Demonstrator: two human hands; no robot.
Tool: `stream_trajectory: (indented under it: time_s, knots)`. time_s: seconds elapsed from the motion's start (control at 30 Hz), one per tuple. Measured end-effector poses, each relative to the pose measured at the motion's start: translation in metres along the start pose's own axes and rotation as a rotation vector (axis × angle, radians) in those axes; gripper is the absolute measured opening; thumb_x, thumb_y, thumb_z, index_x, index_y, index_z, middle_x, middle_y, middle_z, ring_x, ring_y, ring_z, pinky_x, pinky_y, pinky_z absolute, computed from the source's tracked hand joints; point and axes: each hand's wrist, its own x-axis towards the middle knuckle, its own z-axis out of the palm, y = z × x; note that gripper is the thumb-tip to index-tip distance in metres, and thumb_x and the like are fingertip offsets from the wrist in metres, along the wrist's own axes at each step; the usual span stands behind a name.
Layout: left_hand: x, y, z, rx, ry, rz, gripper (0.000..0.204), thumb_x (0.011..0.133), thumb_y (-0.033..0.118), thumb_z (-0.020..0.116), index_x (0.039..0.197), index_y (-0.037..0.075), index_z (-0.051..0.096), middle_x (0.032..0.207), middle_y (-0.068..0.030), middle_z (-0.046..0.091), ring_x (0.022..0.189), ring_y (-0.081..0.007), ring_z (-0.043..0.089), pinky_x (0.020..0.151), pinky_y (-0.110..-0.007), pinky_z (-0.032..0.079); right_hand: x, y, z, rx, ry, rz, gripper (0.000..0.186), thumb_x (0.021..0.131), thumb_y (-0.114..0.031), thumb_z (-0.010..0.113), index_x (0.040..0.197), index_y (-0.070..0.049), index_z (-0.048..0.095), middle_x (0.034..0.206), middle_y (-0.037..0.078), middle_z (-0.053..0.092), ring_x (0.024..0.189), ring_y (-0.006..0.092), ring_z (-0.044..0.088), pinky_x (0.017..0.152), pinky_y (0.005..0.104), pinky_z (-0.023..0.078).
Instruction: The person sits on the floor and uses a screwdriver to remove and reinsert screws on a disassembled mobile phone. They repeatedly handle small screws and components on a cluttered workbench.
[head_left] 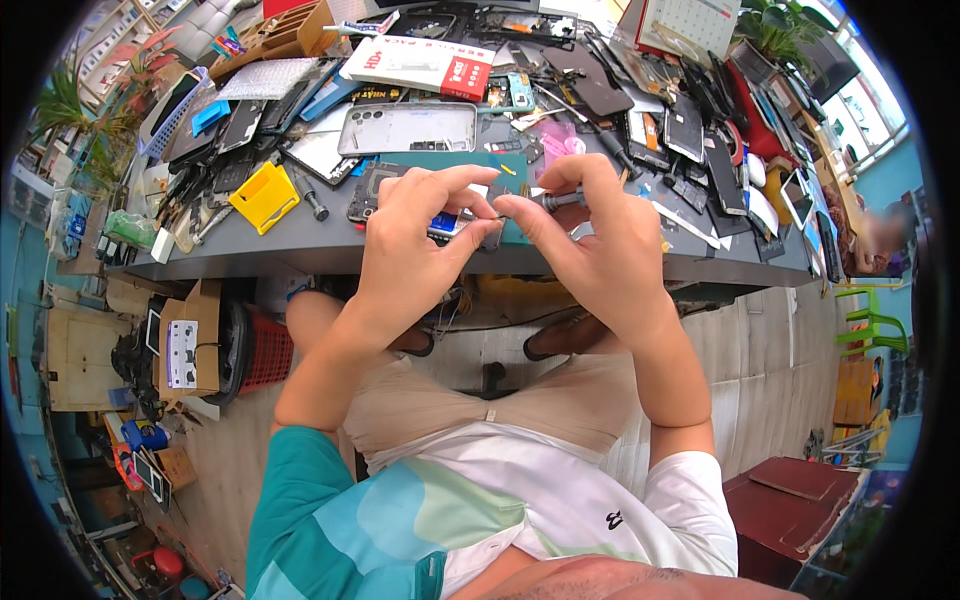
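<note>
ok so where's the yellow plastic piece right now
In the head view the yellow plastic piece lies on the grey table, left of the left hand, beside a small screwdriver.

On my counter (300, 245) I count one yellow plastic tray (264, 196), one silver phone frame (407, 128) and one red-and-white box (420, 66). Two green plastic chairs (868, 325) stand past its right edge.

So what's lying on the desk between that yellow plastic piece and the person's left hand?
In the head view, a small dark-handled screwdriver lies between the yellow plastic piece and the left hand.
</note>
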Motion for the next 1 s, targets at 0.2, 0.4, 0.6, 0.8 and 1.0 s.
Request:
stream_trajectory:
  time_s: [0.2, 0.4, 0.6, 0.8, 1.0]
  knots:
    - [0.000, -0.001, -0.004, 0.020, 0.019, 0.045, 0.051, 0.082, 0.004, 0.090, 0.131, 0.011, 0.075, 0.094, -0.0005, 0.080, 0.088, -0.0133, 0.071, 0.090, -0.031, 0.045, 0.015, -0.006, -0.011, 0.072, -0.125, -0.065, 0.031, 0.093, -0.010, 0.083, 0.113, -0.004, 0.061, 0.093, 0.010, 0.074, 0.071, 0.0230, 0.077, 0.058, 0.0344, 0.056]
    - [0.002, -0.005, -0.003, -0.055, -0.001, -0.045, 0.054, 0.087, 0.005, 0.087, 0.139, 0.011, 0.071, 0.094, -0.0002, 0.082, 0.093, -0.0124, 0.071, 0.101, -0.031, 0.046, 0.026, -0.006, -0.007, 0.017, -0.113, -0.079, 0.032, 0.091, -0.010, 0.084, 0.111, -0.004, 0.059, 0.087, 0.012, 0.074, 0.070, 0.0264, 0.076, 0.059, 0.0351, 0.056]
    - [0.002, -0.010, 0.000, -0.110, -0.045, -0.122, 0.059, 0.091, 0.001, 0.077, 0.148, 0.010, 0.064, 0.103, -0.0039, 0.084, 0.097, -0.0137, 0.069, 0.105, -0.034, 0.044, 0.044, 0.005, -0.006, -0.003, -0.236, -0.052, 0.030, 0.091, -0.016, 0.083, 0.106, -0.005, 0.059, 0.067, 0.012, 0.068, 0.063, 0.0308, 0.071, 0.057, 0.0407, 0.051]
    - [-0.006, -0.009, -0.003, -0.078, -0.082, -0.098, 0.066, 0.089, -0.002, 0.062, 0.155, 0.009, 0.061, 0.110, -0.0052, 0.085, 0.102, -0.0136, 0.068, 0.107, -0.033, 0.042, 0.044, 0.010, -0.003, 0.030, -0.290, 0.011, 0.028, 0.092, -0.015, 0.081, 0.105, -0.005, 0.059, 0.066, 0.014, 0.067, 0.062, 0.0330, 0.070, 0.058, 0.0419, 0.051]
    - [-0.010, -0.006, -0.006, -0.023, -0.092, -0.081, 0.068, 0.088, -0.001, 0.063, 0.155, 0.009, 0.061, 0.111, -0.0045, 0.085, 0.101, -0.0143, 0.069, 0.106, -0.033, 0.040, 0.044, 0.011, 0.000, 0.036, -0.323, 0.003, 0.028, 0.092, -0.014, 0.080, 0.105, -0.003, 0.058, 0.072, 0.016, 0.069, 0.069, 0.0351, 0.071, 0.063, 0.0437, 0.052]
